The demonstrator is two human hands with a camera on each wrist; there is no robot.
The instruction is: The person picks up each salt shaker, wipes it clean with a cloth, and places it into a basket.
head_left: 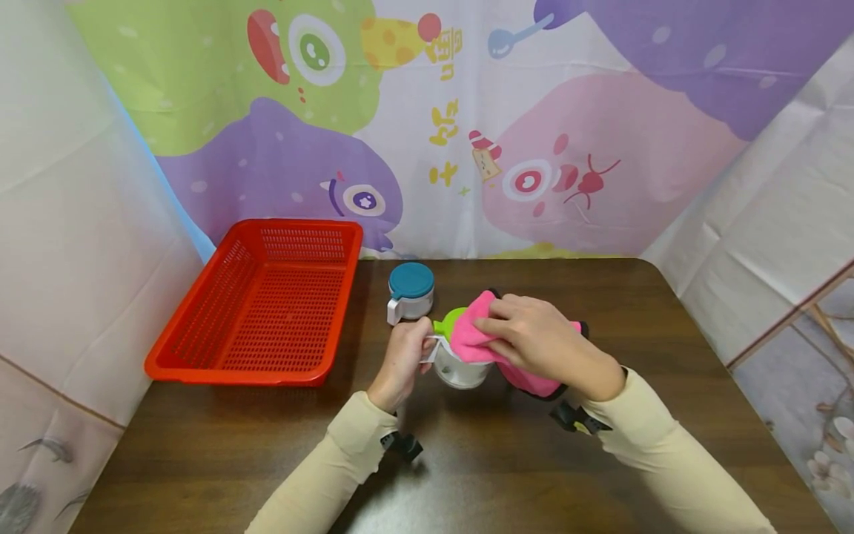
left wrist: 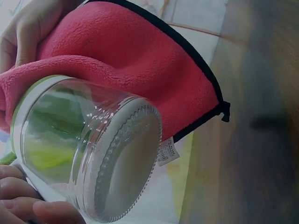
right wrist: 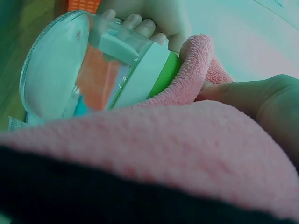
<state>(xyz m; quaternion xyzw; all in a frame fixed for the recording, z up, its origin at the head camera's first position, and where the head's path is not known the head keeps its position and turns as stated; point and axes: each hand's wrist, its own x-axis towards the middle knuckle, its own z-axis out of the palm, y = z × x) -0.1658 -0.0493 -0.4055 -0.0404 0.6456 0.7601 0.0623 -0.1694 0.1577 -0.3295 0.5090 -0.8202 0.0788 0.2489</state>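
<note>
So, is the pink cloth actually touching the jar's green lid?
Touching. The head view shows the right hand holding the pink cloth against the green lid, covering part of it.

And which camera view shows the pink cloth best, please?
The left wrist view: the pink cloth spreads wide there, with its black edging and label visible. The head view shows it smaller, partly covered by the right hand; the right wrist view shows a cropped close-up.
</note>
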